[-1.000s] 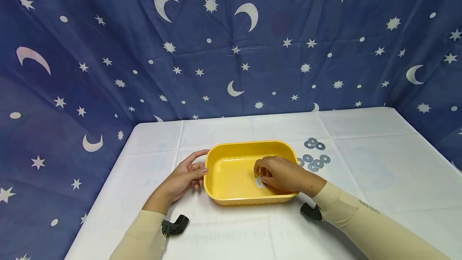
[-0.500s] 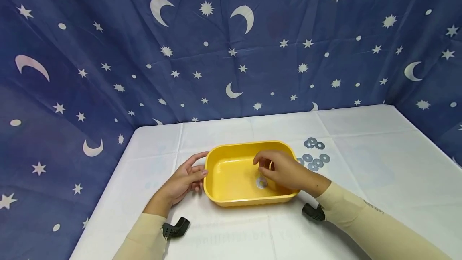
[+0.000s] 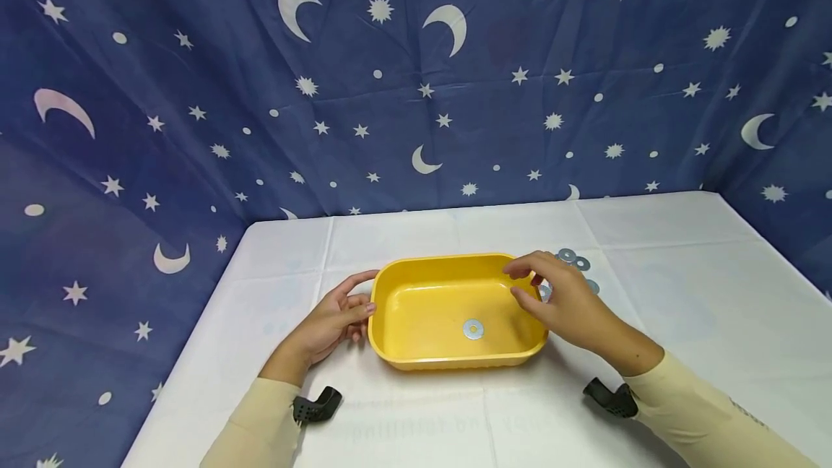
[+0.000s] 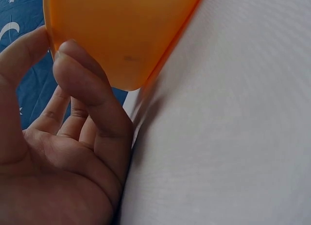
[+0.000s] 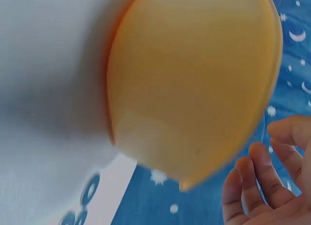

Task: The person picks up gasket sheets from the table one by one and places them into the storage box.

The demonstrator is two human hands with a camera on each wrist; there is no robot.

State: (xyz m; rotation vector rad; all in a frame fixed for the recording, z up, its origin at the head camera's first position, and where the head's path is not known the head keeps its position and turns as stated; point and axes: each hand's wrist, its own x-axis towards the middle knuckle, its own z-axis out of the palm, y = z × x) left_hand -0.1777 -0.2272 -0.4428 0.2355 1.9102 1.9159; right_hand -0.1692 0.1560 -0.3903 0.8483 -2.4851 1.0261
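Note:
A yellow plastic tub [image 3: 422,313] stands on the white-covered table, with one metal washer [image 3: 473,329] lying flat on its floor. My left hand [image 3: 334,323] holds the tub's left end; its thumb and index finger meet the rim, as the left wrist view also shows. Over the right rim hovers my right hand [image 3: 565,302], fingers bent and spread apart, nothing between them. In the right wrist view the fingers [image 5: 265,166] are apart from the tub wall. Several more washers [image 3: 567,256] lie behind the right hand, which partly covers them.
The white tablecloth [image 3: 663,309] runs under everything. A blue cloth with moons and stars [image 3: 364,100] hangs along the back and left sides. A black wrist camera mount [image 3: 317,406] is on the left sleeve, another [image 3: 611,399] on the right.
My right hand lets go of the washer on the tub floor, then rises and moves right to the rim above the loose washers. The left hand stays at the tub's left end.

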